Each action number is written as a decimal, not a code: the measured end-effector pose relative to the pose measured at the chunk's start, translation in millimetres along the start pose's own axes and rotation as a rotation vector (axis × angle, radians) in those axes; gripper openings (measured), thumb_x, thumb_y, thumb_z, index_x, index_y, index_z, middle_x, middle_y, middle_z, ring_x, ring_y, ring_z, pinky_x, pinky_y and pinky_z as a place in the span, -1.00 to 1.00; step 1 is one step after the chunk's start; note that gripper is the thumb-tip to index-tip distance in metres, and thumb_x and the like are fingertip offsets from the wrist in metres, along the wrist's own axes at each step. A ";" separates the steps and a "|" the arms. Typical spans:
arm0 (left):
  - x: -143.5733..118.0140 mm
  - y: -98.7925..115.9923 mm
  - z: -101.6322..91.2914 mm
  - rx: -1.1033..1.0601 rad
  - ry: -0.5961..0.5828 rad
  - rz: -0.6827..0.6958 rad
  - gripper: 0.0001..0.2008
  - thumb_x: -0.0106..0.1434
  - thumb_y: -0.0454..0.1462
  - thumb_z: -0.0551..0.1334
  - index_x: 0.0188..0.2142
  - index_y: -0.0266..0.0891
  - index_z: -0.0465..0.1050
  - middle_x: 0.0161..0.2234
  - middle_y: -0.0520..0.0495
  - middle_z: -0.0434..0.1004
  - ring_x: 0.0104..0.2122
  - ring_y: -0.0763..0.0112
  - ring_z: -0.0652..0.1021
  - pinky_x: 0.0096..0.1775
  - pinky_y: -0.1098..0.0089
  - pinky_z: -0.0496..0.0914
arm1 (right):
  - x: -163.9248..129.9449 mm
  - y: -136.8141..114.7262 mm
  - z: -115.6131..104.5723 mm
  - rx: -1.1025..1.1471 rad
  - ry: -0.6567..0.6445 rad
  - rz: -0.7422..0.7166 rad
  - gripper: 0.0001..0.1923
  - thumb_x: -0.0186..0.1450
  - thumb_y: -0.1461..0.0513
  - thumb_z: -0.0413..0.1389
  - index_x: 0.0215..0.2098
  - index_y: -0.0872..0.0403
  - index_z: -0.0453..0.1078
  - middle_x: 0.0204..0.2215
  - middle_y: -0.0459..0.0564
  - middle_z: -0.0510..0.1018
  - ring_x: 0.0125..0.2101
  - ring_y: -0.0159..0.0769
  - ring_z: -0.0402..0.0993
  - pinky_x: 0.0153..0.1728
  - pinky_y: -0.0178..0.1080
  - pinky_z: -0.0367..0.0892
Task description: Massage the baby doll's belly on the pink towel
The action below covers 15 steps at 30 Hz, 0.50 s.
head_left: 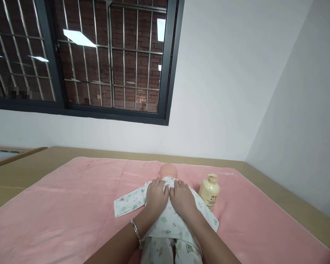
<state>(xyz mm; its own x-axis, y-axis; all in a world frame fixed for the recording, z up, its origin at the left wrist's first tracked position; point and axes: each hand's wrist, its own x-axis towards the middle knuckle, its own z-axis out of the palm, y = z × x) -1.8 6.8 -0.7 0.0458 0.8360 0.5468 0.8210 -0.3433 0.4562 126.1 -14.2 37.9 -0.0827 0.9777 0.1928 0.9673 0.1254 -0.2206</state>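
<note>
Centrally on the pink blanket [57, 216], a doll [168, 171] in a printed white garment [165, 223] is lying lengthwise, head away from the person. Both hands are resting flat on its chest: left hand [156, 197] just left of the midline, right hand [183, 200] just right, fingers [158, 184] extended, pressing cloth without gripping. A cream lotion bottle [209, 191] is standing near on the right.

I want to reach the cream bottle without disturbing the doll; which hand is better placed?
Probably the right hand: the bottle stands just to its right on the pink blanket. The left hand would cross the doll.
</note>
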 end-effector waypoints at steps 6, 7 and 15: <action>4.9 -2.2 2.1 -0.035 -0.027 -0.014 -0.66 0.33 -0.18 0.07 -0.02 -0.30 0.45 -0.07 -0.20 0.55 -0.01 0.10 0.49 0.09 0.11 0.28 | 13.3 20.2 4.0 0.117 -0.024 -0.045 -0.38 0.43 0.08 -0.15 0.32 0.31 0.11 0.30 0.22 0.14 0.32 -0.07 -0.06 0.29 -0.06 -0.19; 5.1 -2.5 2.5 -0.042 -0.026 -0.003 -0.66 0.33 -0.19 0.06 -0.01 -0.29 0.45 -0.06 -0.19 0.56 0.00 0.10 0.49 0.10 0.11 0.28 | 15.3 23.2 5.1 0.126 -0.026 -0.053 -0.38 0.43 0.07 -0.15 0.33 0.29 0.09 0.31 0.20 0.11 0.33 -0.09 -0.09 0.29 -0.06 -0.20; -1.8 -2.2 2.7 -0.055 0.064 0.088 -0.72 0.34 -0.29 0.01 -0.18 -0.23 0.51 -0.18 -0.16 0.59 -0.10 0.17 0.53 0.01 0.17 0.35 | -3.2 -6.6 -4.8 -0.061 0.012 0.000 -0.47 0.43 0.22 -0.20 0.22 0.39 0.25 0.15 0.36 0.35 0.21 0.00 0.18 0.24 -0.08 -0.09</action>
<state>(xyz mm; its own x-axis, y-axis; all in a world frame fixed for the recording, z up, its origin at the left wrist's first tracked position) -2.1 7.2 -4.6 0.0787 0.7730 0.6295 0.7829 -0.4389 0.4410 121.2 -19.0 43.3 -0.0806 0.9755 0.2049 0.9801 0.1149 -0.1616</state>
